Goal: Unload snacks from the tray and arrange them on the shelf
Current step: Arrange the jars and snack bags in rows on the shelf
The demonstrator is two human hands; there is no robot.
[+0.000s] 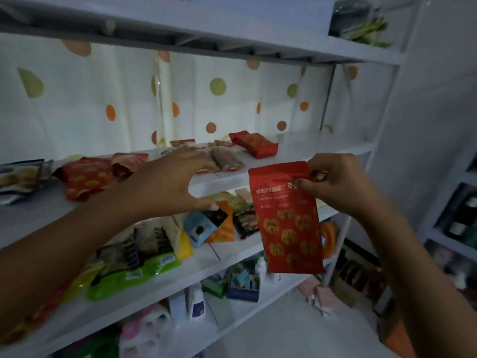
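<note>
My right hand [338, 182] pinched the red foil walnut pouch [289, 218] by its top; my left hand [170, 182] hovered spread, empty, over the white shelf [322, 148] already holding several packets; tray unseen.

White shelf [309, 148] with red snack packets [254, 142] flat on it

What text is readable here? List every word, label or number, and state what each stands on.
"蜂蜜琥珀核桃仁": headline on the red pouch in the right hand, somewhat blurred, so a likely reading.
"百": after it, with the rest behind the thumb.
Small lines under the headline: too blurred.
Stickers on the green pack: unreadable.
Label on the white bottle: unreadable.
</note>
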